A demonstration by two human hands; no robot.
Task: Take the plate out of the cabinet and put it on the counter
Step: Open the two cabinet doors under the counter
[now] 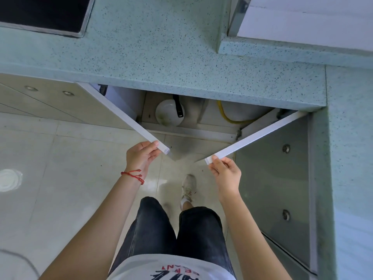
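Observation:
A round white plate [167,115] lies on the floor of the cabinet [212,134] under the counter, with a black handle [178,107] resting across its top right. Both cabinet doors stand swung outward. My left hand [142,156] grips the free end of the left door [125,116]. My right hand [226,173] grips the free end of the right door [256,135]. The speckled teal counter [161,57] runs above the cabinet opening. The plate sits well beyond both hands, partly under the counter's edge.
A black cooktop [44,13] is set into the counter at top left. A yellow hose [226,114] curves inside the cabinet to the right of the plate. A grey cabinet front [276,188] stands at the right. My legs and one shoe [188,188] are on the tiled floor.

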